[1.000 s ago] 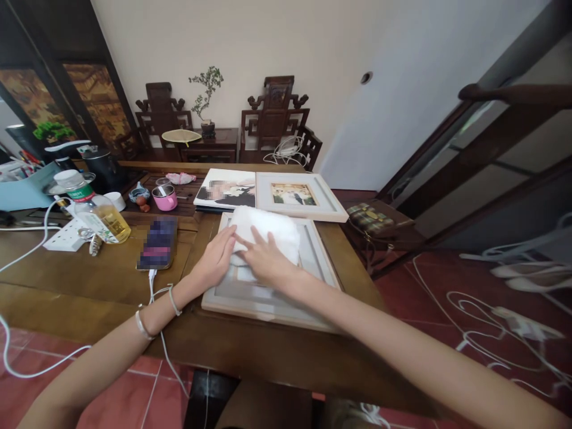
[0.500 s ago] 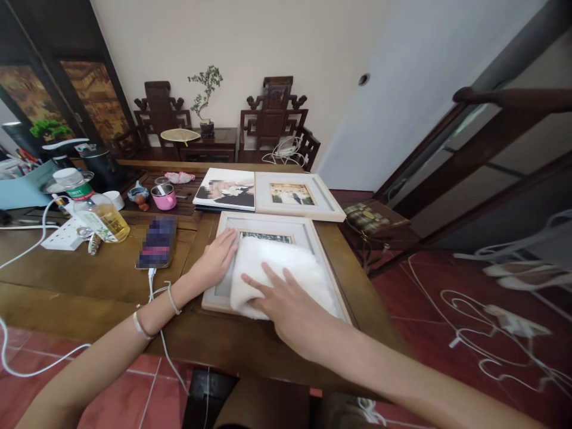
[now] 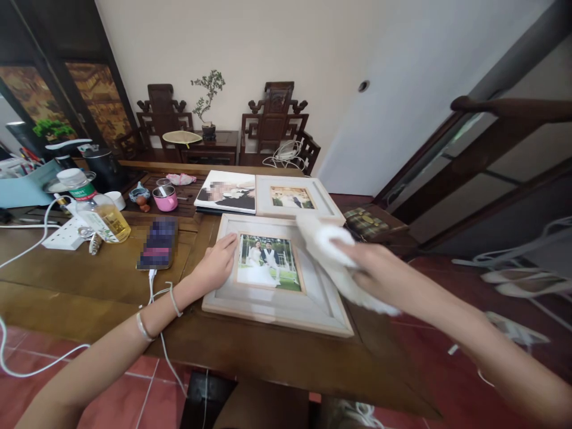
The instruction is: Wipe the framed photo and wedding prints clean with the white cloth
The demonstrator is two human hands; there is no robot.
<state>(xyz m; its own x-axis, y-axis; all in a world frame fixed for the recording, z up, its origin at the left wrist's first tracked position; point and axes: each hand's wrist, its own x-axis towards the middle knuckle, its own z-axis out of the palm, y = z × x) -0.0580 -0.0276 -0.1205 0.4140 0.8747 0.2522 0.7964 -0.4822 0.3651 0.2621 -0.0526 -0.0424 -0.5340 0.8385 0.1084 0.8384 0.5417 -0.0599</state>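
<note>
A white cloth (image 3: 333,256), a pale cream picture frame (image 3: 272,307) around a green-and-white wedding photo (image 3: 267,262), a pink cup (image 3: 165,199), a yellow-filled bottle (image 3: 100,215), on a brown wooden table (image 3: 89,271).

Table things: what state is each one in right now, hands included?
Left hand: flat on the near frame's left edge.
Right hand: closed on the cloth, lifted off the frame.
Cloth: bunched, held beyond the frame's right edge.
Near frame: lying flat, photo uncovered.
Far frame: lying flat.
Bottle: capped, leaning over.
Phone: face up, cable plugged in.
</note>
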